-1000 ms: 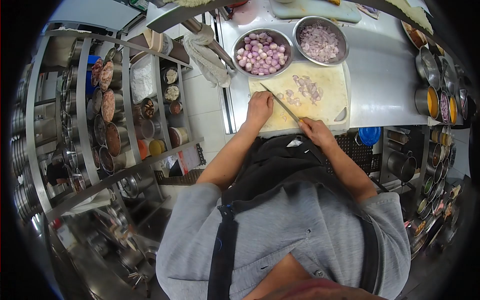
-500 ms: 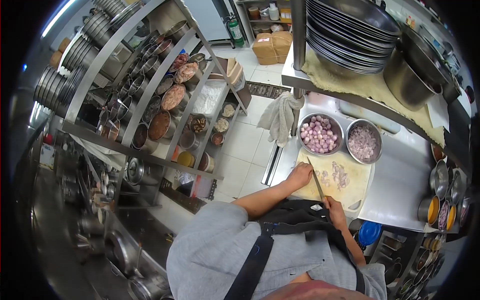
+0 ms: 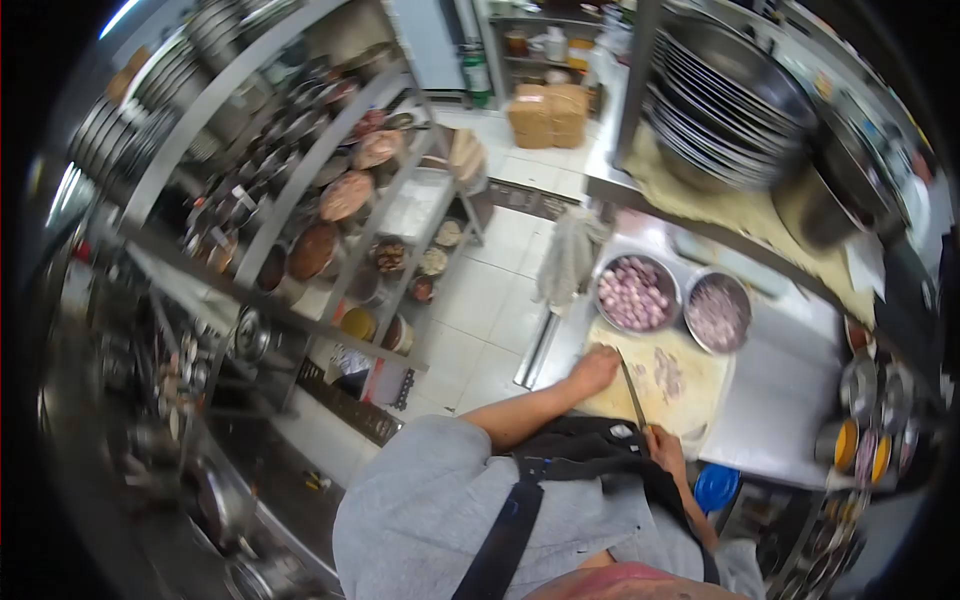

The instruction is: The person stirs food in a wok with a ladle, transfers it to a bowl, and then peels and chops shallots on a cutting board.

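My right hand (image 3: 666, 448) is closed round the handle of a knife (image 3: 632, 388), whose blade slants up and left over the cutting board (image 3: 705, 412). Just left of the blade, my left hand (image 3: 598, 368) rests on the board with its fingers curled down; whatever is under them is hidden. Chopped shallot pieces (image 3: 667, 374) lie on the board to the right of the knife. Beyond the board stand two metal bowls: one holds whole peeled shallots (image 3: 634, 292), the other is full of chopped shallots (image 3: 718, 312).
A grey cloth (image 3: 570, 255) hangs at the counter's left end. Above the counter, a shelf carries stacked metal bowls (image 3: 730, 100) and a deep pot (image 3: 825, 205). To my left, a metal rack (image 3: 290, 215) holds several food containers. Small bowls (image 3: 860, 390) line the right end.
The whole view has shifted and blurred as my head moved. Both hands keep their places at the board, with the knife still in my right hand.
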The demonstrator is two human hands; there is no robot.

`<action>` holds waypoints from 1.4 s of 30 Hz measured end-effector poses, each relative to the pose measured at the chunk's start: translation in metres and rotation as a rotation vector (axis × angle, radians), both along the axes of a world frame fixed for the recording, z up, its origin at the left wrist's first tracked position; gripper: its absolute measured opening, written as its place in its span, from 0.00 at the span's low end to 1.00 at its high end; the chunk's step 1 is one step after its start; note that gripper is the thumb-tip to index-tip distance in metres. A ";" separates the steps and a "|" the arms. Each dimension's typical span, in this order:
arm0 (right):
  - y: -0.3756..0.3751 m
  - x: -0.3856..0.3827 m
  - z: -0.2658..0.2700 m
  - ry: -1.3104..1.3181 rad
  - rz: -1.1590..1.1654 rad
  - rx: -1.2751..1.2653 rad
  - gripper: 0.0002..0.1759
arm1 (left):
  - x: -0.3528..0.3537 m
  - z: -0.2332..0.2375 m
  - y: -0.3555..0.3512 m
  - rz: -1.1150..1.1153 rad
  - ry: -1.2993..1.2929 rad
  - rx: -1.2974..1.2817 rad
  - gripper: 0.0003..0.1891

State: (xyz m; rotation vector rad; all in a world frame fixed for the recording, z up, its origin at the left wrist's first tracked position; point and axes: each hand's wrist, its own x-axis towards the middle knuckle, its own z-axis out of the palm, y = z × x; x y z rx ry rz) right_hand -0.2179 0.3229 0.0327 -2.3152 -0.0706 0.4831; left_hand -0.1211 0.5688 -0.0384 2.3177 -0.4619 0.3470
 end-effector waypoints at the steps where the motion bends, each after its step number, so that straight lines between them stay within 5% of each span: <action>1: -0.007 -0.006 0.004 0.053 -0.006 -0.047 0.17 | 0.001 -0.001 -0.001 -0.006 0.017 0.039 0.04; 4: -0.014 -0.018 0.007 -0.004 -0.059 -0.062 0.17 | 0.006 0.013 0.002 -0.067 0.181 0.153 0.07; 8: -0.008 -0.019 0.020 -0.005 -0.025 -0.013 0.17 | -0.003 0.070 0.006 -0.035 0.249 -0.215 0.11; 10: -0.006 -0.021 0.018 -0.004 0.133 -0.088 0.17 | -0.011 0.186 0.002 -0.266 0.275 -0.395 0.12; 13: -0.027 -0.027 -0.066 -0.184 0.372 0.015 0.18 | -0.028 0.347 -0.007 -0.971 -0.332 -0.345 0.06; 15: 0.016 -0.016 0.039 0.097 0.053 -0.044 0.19 | -0.047 0.415 -0.001 -1.170 -0.515 0.034 0.14; 17: 0.010 -0.016 0.015 0.092 0.049 -0.015 0.19 | -0.041 0.442 0.003 -1.270 -0.448 0.078 0.15; 18: 0.010 -0.014 0.017 0.136 -0.014 -0.020 0.19 | -0.045 0.442 0.001 -1.277 -0.454 0.075 0.15; 20: 0.017 -0.002 0.064 0.170 -0.142 -0.049 0.19 | -0.071 0.446 -0.011 -0.882 -0.431 0.070 0.10; 23: -0.026 -0.012 0.003 0.090 -0.362 0.062 0.20 | -0.098 0.448 -0.014 -0.291 -0.350 0.090 0.07; 25: -0.032 -0.009 0.010 0.130 -0.398 0.078 0.20 | -0.069 0.430 0.009 -0.379 -0.286 0.019 0.06; 28: -0.038 -0.017 0.009 0.013 -0.348 0.001 0.20 | -0.020 0.369 0.045 -0.474 -0.014 -0.183 0.22; 34: -0.031 -0.033 0.012 -0.008 -0.272 -0.016 0.19 | -0.012 0.192 0.100 -0.224 0.704 0.278 0.20; 42: -0.023 -0.018 0.007 -0.025 -0.236 0.027 0.19 | -0.008 0.179 0.076 -0.166 0.570 0.191 0.22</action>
